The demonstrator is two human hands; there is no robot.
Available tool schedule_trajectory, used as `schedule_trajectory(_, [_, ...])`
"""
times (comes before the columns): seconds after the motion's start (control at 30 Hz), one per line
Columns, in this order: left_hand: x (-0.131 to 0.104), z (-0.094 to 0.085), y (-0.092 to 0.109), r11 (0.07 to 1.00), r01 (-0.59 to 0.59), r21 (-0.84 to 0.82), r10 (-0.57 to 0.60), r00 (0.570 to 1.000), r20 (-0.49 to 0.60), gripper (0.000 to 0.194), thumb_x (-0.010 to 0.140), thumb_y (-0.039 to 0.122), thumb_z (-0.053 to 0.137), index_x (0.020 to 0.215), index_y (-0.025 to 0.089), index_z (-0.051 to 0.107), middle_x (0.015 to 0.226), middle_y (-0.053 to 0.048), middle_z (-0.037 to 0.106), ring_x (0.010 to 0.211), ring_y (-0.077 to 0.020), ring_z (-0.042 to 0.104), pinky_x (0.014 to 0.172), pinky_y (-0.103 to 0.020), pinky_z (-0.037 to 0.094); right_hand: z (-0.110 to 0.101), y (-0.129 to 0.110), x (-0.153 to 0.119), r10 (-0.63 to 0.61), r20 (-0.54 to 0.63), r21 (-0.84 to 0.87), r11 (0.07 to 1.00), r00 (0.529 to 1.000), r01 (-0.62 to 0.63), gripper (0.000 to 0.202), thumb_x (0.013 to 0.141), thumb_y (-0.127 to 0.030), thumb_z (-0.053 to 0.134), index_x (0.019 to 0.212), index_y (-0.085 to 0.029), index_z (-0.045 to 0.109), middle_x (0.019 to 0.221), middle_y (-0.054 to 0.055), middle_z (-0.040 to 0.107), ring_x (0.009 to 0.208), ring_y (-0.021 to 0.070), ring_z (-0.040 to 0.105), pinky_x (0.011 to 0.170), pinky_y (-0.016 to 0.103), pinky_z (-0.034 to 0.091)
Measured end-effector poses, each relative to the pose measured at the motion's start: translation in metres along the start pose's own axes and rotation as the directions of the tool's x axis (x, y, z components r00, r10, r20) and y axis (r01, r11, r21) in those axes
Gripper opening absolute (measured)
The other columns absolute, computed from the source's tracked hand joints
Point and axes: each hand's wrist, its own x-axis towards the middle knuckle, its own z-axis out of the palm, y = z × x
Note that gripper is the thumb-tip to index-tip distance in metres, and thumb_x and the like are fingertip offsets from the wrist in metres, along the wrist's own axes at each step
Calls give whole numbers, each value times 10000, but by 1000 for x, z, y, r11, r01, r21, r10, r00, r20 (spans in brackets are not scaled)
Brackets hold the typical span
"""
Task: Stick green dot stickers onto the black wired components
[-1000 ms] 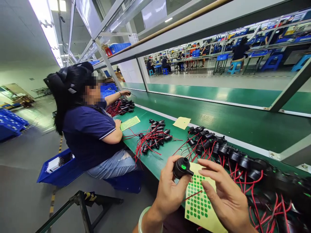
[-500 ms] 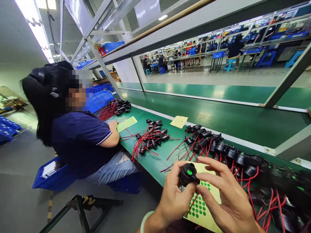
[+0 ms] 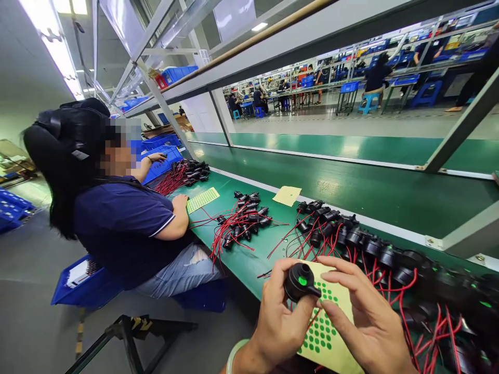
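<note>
My left hand (image 3: pixel 278 311) grips a small black pump (image 3: pixel 297 284) between thumb and fingers. A round green sticker (image 3: pixel 302 281) shows on the pump's face, beside its raised round port, and a short spout points right. Beside the spout, my right hand (image 3: pixel 368 311) is open, thumb and fingers apart, with nothing visible between them. Under both hands lies a pale yellow sheet (image 3: pixel 343 345) with rows of green dots, partly covered by them. Red wire shows below the pump.
More black pumps (image 3: pixel 353 236) with red wires line the bench's right side. Another pump pile (image 3: pixel 245 218) lies mid-bench. A co-worker (image 3: pixel 125 223) sits at left, an arm over a blue bin (image 3: pixel 159 166). A second sticker sheet (image 3: pixel 202 200) and a yellow paper piece (image 3: pixel 287 196) lie on the bench.
My right fingers have come away from the pump, and its spout and sticker show more fully. The co-worker leans left, one hand now out at the blue bin.
</note>
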Motion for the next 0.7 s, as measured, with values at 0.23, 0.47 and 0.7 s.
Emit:
schedule_trajectory(0.23, [0, 12, -1, 960, 156, -233, -146, 988, 60, 313, 865, 195, 653, 1102, 233, 451, 903, -13, 646, 719, -135, 634, 676, -252, 505, -17, -10, 9, -232, 136, -218, 941, 963, 257, 406, 874, -205, 637, 1251, -156, 497, 1320, 200, 532, 1213, 241, 577, 940, 327, 555])
schedule_trajectory(0.47, [-11, 10, -16, 997, -47, -58, 50, 998, 45, 400, 874, 98, 614, 1159, 278, 400, 1000, 9, 654, 872, -130, 627, 795, -241, 490, -10, -16, 4, -210, 144, -230, 943, 967, 239, 304, 882, -159, 591, 1184, -141, 561, 1250, 192, 573, 1182, 245, 601, 924, 334, 574])
schedule_trajectory(0.7, [-20, 2, -24, 973, -56, 224, 57, 998, 5, 404, 839, 132, 642, 1161, 270, 442, 994, -29, 642, 844, -175, 635, 761, -295, 489, -6, -15, -3, -179, 103, -226, 954, 978, 198, 309, 883, -177, 603, 1188, -167, 552, 1175, 171, 637, 1064, 250, 670, 869, 353, 603])
